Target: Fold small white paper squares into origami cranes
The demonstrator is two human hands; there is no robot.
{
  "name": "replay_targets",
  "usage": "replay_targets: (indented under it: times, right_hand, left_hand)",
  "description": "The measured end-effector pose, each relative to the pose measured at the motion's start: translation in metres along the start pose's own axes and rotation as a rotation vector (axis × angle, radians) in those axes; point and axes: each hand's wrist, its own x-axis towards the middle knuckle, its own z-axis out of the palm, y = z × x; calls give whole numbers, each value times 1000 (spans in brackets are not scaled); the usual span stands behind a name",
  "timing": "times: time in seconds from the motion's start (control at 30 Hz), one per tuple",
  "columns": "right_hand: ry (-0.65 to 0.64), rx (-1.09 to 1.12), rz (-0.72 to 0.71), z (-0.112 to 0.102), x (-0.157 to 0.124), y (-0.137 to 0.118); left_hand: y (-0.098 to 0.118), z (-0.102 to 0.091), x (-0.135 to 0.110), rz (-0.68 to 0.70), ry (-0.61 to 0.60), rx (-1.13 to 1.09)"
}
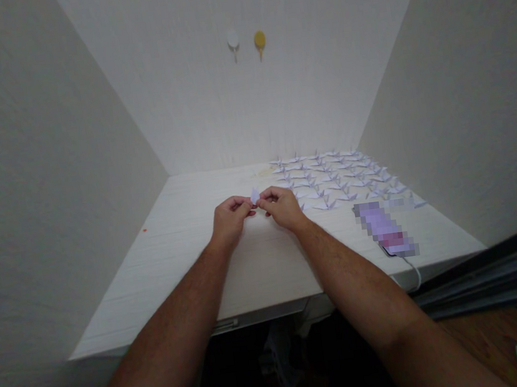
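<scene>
Between my two hands is a small piece of folded white paper (255, 196), its pointed top rising above the fingertips. My left hand (232, 220) pinches its left side between thumb and fingers. On the other side my right hand (283, 208) grips it the same way. Both hands are just above the white desk, and the paper's lower part is hidden by the fingers. Several folded white paper cranes (325, 179) stand in rows on the desk to the right of my right hand.
A phone (383, 228) with a blurred screen lies at the right of the white desk (167, 255), a white cable (414, 272) running from its lower end over the front edge. Walls enclose the desk on three sides. A white hook (233, 39) and a yellow hook (259, 39) are on the back wall.
</scene>
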Motion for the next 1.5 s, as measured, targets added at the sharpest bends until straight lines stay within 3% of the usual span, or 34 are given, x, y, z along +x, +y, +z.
replay_targets:
  times: [0.27, 0.43, 0.6, 0.93, 1.33, 1.5]
  right_hand:
    - [49, -129, -110, 1, 0, 2]
    - [86, -114, -98, 2, -1, 1]
    - [86, 32, -15, 4, 0, -2]
    - [28, 69, 16, 3, -1, -7]
    - [-4, 117, 77, 5, -2, -7]
    - [-38, 141, 96, 4, -4, -9]
  left_hand:
    - [1, 0, -1, 120, 17, 257]
    - [-2, 0, -1, 186, 72, 344]
    - [3, 4, -2, 147, 93, 223]
    - [0, 1, -1, -57, -69, -29]
    - [0, 2, 0, 10, -7, 53]
    - [-1, 1, 0, 44, -36, 86]
